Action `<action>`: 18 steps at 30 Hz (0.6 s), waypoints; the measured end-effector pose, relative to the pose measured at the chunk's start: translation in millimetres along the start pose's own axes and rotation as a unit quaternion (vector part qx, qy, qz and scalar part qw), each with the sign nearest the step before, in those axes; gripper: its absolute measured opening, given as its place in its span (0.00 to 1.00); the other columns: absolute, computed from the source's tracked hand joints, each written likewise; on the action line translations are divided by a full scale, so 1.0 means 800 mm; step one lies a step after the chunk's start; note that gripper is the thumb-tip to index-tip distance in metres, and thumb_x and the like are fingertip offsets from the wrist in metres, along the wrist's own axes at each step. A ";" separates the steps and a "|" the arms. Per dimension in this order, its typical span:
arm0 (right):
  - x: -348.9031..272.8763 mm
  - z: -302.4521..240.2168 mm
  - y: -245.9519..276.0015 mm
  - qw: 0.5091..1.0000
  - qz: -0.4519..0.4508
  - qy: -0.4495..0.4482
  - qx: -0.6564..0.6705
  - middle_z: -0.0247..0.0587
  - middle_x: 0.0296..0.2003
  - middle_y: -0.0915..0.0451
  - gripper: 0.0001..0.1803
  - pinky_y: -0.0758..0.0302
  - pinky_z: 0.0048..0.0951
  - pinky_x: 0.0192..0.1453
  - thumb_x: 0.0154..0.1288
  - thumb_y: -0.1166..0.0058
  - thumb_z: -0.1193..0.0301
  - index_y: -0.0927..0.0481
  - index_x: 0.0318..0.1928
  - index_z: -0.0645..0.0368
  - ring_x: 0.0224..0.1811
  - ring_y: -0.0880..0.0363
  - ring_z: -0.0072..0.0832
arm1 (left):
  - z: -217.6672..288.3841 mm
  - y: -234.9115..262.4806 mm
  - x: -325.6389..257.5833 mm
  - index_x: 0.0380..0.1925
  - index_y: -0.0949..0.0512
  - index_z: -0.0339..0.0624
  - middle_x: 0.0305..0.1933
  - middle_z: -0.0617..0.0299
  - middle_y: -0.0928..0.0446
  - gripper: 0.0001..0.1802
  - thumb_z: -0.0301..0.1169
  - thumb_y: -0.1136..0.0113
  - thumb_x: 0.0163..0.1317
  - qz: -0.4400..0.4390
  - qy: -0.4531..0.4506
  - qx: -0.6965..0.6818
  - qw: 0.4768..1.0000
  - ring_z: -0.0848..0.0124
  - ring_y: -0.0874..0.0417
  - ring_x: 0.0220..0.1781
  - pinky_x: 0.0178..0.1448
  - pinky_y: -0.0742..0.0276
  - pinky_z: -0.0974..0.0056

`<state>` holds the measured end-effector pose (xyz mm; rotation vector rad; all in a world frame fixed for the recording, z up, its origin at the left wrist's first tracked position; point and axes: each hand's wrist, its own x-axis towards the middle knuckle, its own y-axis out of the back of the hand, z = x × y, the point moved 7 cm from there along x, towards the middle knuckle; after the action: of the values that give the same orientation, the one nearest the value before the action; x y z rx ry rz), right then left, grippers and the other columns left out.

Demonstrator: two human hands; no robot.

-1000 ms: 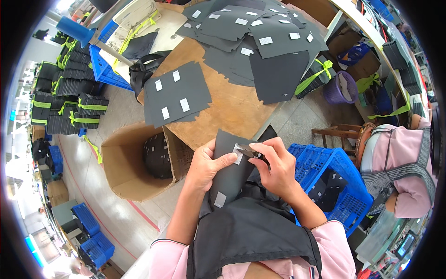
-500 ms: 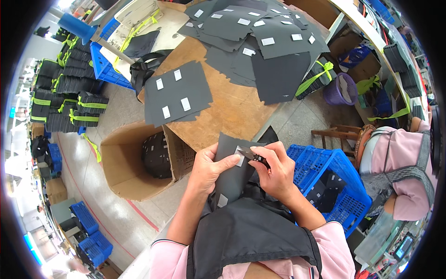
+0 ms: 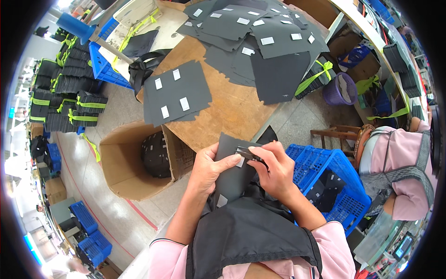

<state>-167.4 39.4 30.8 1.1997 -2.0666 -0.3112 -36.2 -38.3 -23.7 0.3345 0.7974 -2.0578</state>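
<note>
At the far left, bundles of black sheets (image 3: 69, 100) tied with yellow-green straps stand on the floor. Next to them an open cardboard box (image 3: 125, 160) sits on the floor, and some dark pieces with white patches lie inside it. Above the box is a wooden table (image 3: 232, 109). On its near corner lies a small stack of grey sheets (image 3: 175, 93) with four white patches on top (the stack reaches just to the table edge).

In the middle, the left hand (image 3: 209, 169) holds a dark grey sheet (image 3: 232, 174) in front of the body, just below the table edge. Its fingers are closed around the left side of the sheet, and the thumb presses flat on the face. The right hand (image 3: 274, 169) is just beside it. Its fingertips are pinched together on the upper edge of the same sheet, near a small white patch (image 3: 240, 161).

Further right, a blue plastic crate (image 3: 334, 181) stands on the floor with dark pieces inside. At the far right another person in a pink sleeve (image 3: 409, 162) sits by the table.
</note>
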 end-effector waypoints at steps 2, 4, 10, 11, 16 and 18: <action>0.002 0.004 0.000 1.000 -0.003 0.006 -0.003 0.39 0.27 0.27 0.17 0.29 0.28 0.25 0.45 0.36 0.79 0.22 0.38 0.59 0.22 0.27 0.31 | 0.001 -0.002 0.000 0.40 0.22 0.35 0.36 0.62 0.20 0.15 0.26 0.33 0.52 -0.004 -0.003 0.004 1.000 0.77 0.21 0.35 0.42 0.24 0.71; 0.005 0.017 0.014 0.999 0.002 -0.038 0.018 0.40 0.29 0.27 0.16 0.29 0.27 0.26 0.45 0.36 0.80 0.22 0.39 0.59 0.24 0.27 0.31 | -0.002 0.000 0.000 0.42 0.23 0.34 0.39 0.62 0.20 0.16 0.26 0.34 0.54 -0.008 0.008 0.016 1.000 0.77 0.21 0.37 0.43 0.24 0.71; -0.002 0.084 -0.027 0.888 -0.356 -0.165 0.241 0.36 0.29 0.31 0.11 0.33 0.26 0.36 0.52 0.39 0.73 0.25 0.33 0.65 0.30 0.32 0.22 | -0.003 0.010 0.006 0.50 0.29 0.37 0.38 0.67 0.25 0.17 0.27 0.41 0.61 -0.040 -0.025 0.085 0.995 0.79 0.27 0.39 0.45 0.30 0.73; -0.012 0.088 -0.028 0.860 -0.367 -0.233 0.269 0.34 0.25 0.34 0.11 0.36 0.25 0.34 0.53 0.39 0.73 0.28 0.29 0.65 0.29 0.36 0.20 | -0.007 0.005 0.009 0.50 0.29 0.37 0.38 0.67 0.25 0.17 0.27 0.41 0.61 -0.042 -0.024 0.085 0.995 0.79 0.27 0.39 0.45 0.30 0.73; -0.018 0.087 -0.044 0.842 -0.267 -0.342 0.322 0.27 0.25 0.33 0.09 0.40 0.19 0.31 0.53 0.39 0.74 0.27 0.26 0.63 0.27 0.36 0.17 | -0.014 0.005 0.013 0.52 0.31 0.37 0.36 0.68 0.31 0.22 0.36 0.41 0.62 -0.007 -0.034 0.023 0.999 0.81 0.31 0.38 0.45 0.34 0.75; -0.014 0.077 -0.043 0.841 -0.255 -0.347 0.327 0.26 0.26 0.33 0.09 0.38 0.18 0.32 0.54 0.40 0.74 0.27 0.29 0.63 0.27 0.35 0.16 | -0.011 0.007 0.013 0.49 0.29 0.39 0.40 0.66 0.28 0.23 0.38 0.35 0.57 -0.054 -0.040 0.045 0.997 0.81 0.29 0.40 0.46 0.32 0.74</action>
<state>-183.5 21.9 -36.4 2.3505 -2.5214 -0.3222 -37.8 -41.4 -38.0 0.2620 0.6894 -2.1983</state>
